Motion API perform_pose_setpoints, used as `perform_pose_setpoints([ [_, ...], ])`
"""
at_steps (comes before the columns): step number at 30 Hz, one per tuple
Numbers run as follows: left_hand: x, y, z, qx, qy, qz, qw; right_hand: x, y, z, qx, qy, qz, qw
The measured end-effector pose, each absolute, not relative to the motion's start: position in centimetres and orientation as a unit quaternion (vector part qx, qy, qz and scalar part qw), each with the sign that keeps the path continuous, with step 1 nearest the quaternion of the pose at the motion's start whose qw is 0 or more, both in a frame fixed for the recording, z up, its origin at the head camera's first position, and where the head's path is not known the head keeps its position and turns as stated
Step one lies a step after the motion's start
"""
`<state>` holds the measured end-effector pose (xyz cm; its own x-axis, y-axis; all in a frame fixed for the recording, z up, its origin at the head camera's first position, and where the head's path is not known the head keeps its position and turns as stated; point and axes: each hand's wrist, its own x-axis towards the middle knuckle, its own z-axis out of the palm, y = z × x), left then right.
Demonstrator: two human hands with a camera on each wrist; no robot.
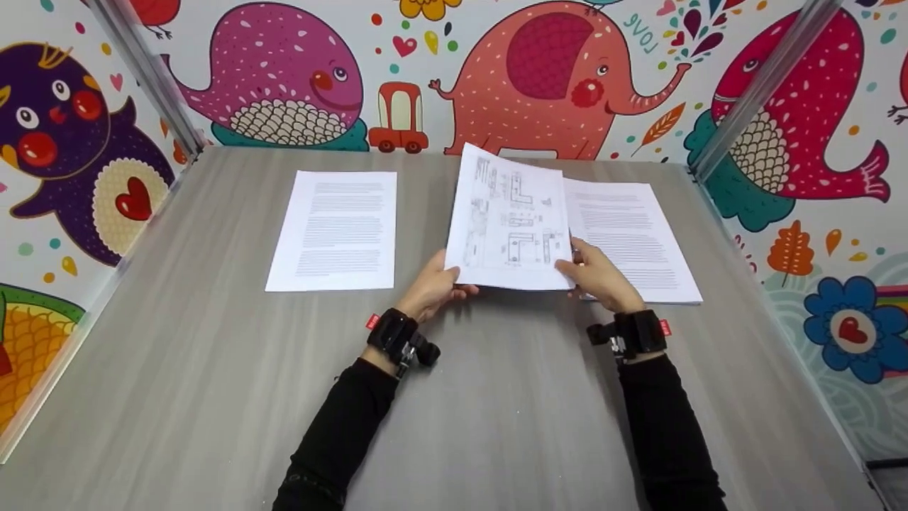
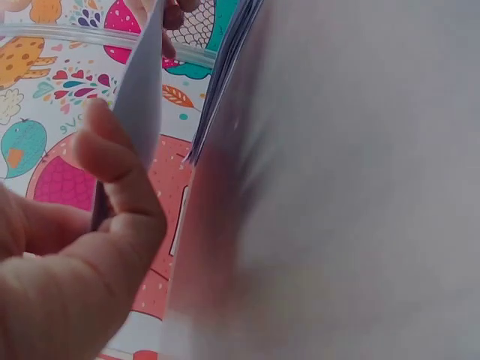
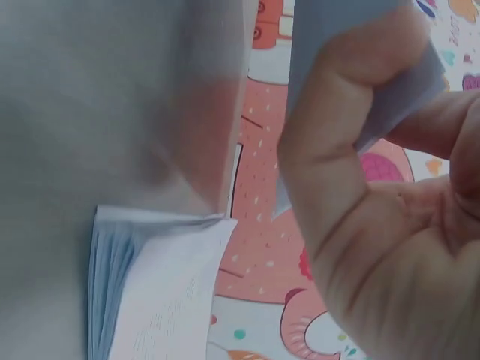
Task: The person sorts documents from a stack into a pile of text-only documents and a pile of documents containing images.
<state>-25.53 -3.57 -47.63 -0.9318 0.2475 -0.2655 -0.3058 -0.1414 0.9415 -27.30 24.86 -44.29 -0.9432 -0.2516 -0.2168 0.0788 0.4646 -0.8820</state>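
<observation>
A small sheaf of paper (image 1: 511,220), its top sheet printed with technical drawings, is held up over the middle of the table. My left hand (image 1: 429,287) pinches its lower left corner, thumb on top and fingers below. At the lower right edge my right hand (image 1: 603,273) grips it the same way. Behind its right side lies a thick stack of text pages (image 1: 631,241), partly covered by the raised sheets; layered edges of this stack (image 3: 112,292) show in the right wrist view. In the left wrist view the held paper (image 2: 142,90) stands edge-on between thumb and fingers.
A printed text page (image 1: 333,231) lies flat on the grey table (image 1: 213,355), left of the held paper. Walls with cartoon animals and metal corner posts (image 1: 145,78) enclose the back and sides. Each wrist wears a black camera band (image 1: 638,332).
</observation>
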Motion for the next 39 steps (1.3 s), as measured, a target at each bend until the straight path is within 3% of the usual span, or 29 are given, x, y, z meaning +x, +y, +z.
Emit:
perform_pose_setpoints([
  [16, -26.2, -4.8, -47.6, -0.031, 0.726, 0.671, 0.145, -27.8, 21.6, -44.9, -0.069, 0.912, -0.391, 0.100],
  [27, -26.5, -5.9, -47.1, -0.001, 0.902, 0.427, 0.065, -28.7, 20.2, -44.9, -0.072, 0.935, -0.344, 0.051],
  [39, -26.4, -6.8, -46.4, -0.010, 0.926, 0.369, 0.082, -28.6, 20.4, -44.7, -0.053, 0.928, -0.355, 0.099],
])
